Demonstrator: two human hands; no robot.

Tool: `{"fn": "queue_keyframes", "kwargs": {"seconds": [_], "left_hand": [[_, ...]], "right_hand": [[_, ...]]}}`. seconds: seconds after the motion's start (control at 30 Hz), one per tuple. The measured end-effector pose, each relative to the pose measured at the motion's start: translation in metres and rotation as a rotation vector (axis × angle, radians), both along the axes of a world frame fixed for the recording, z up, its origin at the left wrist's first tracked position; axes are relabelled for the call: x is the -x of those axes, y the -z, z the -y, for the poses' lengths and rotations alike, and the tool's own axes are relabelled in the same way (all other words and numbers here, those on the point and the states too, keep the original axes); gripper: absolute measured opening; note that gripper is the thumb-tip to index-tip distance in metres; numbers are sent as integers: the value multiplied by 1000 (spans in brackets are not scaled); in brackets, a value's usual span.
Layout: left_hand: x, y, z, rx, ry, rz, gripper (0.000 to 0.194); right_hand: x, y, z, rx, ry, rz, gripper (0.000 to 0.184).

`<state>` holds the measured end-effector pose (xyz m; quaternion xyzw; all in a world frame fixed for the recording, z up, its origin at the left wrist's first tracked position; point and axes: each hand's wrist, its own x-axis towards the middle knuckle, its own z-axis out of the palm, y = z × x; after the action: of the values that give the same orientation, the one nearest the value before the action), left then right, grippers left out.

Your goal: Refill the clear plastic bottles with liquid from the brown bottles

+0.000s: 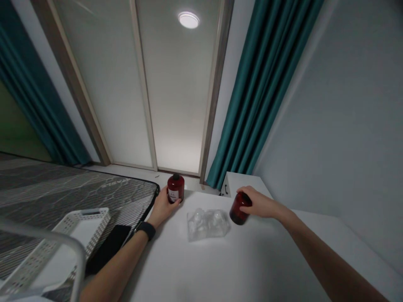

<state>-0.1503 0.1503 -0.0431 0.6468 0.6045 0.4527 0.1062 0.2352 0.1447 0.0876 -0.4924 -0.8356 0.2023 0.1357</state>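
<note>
My left hand [163, 206] is wrapped round a dark red bottle [175, 188] with a black cap and a white label, standing upright at the far left of the white table [220, 268]. My right hand [256, 203] grips the top of a second dark red bottle [239, 212], which is tilted on the table further right. Between the two bottles lies a clear crumpled plastic bag [208, 224]. A dark watch [145, 230] sits on my left wrist.
A bed with a grey patterned mattress [63, 188] adjoins the table on the left, bearing a white perforated basket [80, 228] and a black flat object [108, 247]. Teal curtains [261, 92] frame frosted sliding doors [147, 92]. A small white cabinet [239, 182] stands behind the table.
</note>
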Motion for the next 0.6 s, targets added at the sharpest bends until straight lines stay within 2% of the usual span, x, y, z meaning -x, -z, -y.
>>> {"fn": "queue_keyframes", "kwargs": {"seconds": [0.17,0.23,0.33,0.43,0.53,0.6], "left_hand": [[-1,-3,3,-23,-71,-19,59],[-2,-5,4,-34,-103,-23,59],[-3,-5,5,-41,-160,-30,58],[-4,-5,6,-34,-199,-40,60],[-5,-6,6,-24,-219,-42,62],[-5,-7,7,-18,-230,-40,63]], "right_hand": [[75,-7,-35,35,-136,-12,71],[106,-9,-44,53,-200,-4,75],[146,-10,-50,42,-264,21,66],[174,-9,-52,2,-190,56,65],[189,-9,-53,12,-149,103,64],[192,-13,-56,46,-215,120,52]]}}
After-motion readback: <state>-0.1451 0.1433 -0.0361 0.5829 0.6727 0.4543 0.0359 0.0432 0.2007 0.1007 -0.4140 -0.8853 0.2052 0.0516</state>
